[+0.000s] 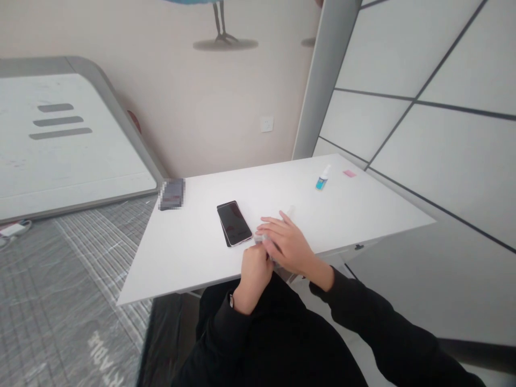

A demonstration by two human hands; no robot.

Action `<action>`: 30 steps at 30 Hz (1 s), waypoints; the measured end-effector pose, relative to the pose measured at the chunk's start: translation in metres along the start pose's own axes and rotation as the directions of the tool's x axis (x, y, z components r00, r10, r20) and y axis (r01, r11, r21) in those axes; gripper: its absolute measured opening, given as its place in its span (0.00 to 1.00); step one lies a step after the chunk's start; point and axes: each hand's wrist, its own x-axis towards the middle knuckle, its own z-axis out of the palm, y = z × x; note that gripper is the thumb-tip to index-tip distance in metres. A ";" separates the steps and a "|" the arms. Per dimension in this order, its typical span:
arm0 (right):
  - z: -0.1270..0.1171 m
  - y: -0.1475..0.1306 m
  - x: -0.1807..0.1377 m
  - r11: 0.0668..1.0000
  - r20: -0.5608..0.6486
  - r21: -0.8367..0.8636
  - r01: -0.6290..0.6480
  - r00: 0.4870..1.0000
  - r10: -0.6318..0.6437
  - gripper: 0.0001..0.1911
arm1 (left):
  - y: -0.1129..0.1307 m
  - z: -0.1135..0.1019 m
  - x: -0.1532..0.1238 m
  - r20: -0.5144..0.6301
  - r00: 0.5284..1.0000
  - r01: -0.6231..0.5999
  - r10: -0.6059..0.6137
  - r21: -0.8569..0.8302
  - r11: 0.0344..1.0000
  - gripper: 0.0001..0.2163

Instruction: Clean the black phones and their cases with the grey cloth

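My left hand (257, 264) is at the table's front edge with its fingers curled in. A small whitish, see-through thing (260, 237) shows at its knuckles, partly hidden between the two hands; its kind cannot be told. Over it lies my right hand (287, 243), its fingers stretched out and slightly apart. Just left of the hands, a phone (235, 222) with a dark screen rests on a black flat thing (221, 228) that peeks out along its left side. Beyond the right fingertips is a faint clear piece (291, 210) on the white table (193, 252).
A small bottle (321, 183) with a white top and blue label lies toward the back right. Near it is a pink slip (349, 173). A blurred dark item (172, 194) sits at the back left corner. A whiteboard (72, 156) stands left; white panels (443, 156) rise at right.
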 end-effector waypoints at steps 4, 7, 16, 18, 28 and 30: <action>-0.017 0.058 0.017 0.964 -0.091 -0.117 -0.238 0.969 0.228 0.23 | 0.007 -0.007 -0.002 -0.015 1.000 -0.028 0.027 -0.052 0.998 0.14; -0.013 0.051 0.023 0.955 -0.083 -0.147 -0.257 0.966 0.247 0.23 | 0.006 -0.005 -0.001 -0.032 0.999 -0.029 0.028 -0.038 0.999 0.14; -0.001 0.020 0.011 0.999 -0.006 -0.033 -0.041 0.999 0.041 0.19 | 0.000 0.000 0.000 0.012 1.000 -0.005 0.005 0.026 1.000 0.11; -0.009 0.049 0.021 0.983 -0.052 -0.090 -0.162 0.986 0.158 0.20 | 0.004 -0.005 0.000 -0.010 1.000 -0.022 0.022 -0.003 1.000 0.13; 0.005 -0.012 0.006 0.995 0.064 0.084 0.049 0.996 -0.054 0.21 | -0.007 0.009 0.001 0.004 1.000 0.019 -0.020 0.058 0.998 0.09; -0.001 0.006 0.008 0.999 0.061 0.044 0.022 0.998 -0.025 0.20 | -0.005 0.005 0.002 0.010 1.000 0.008 -0.009 0.053 0.999 0.10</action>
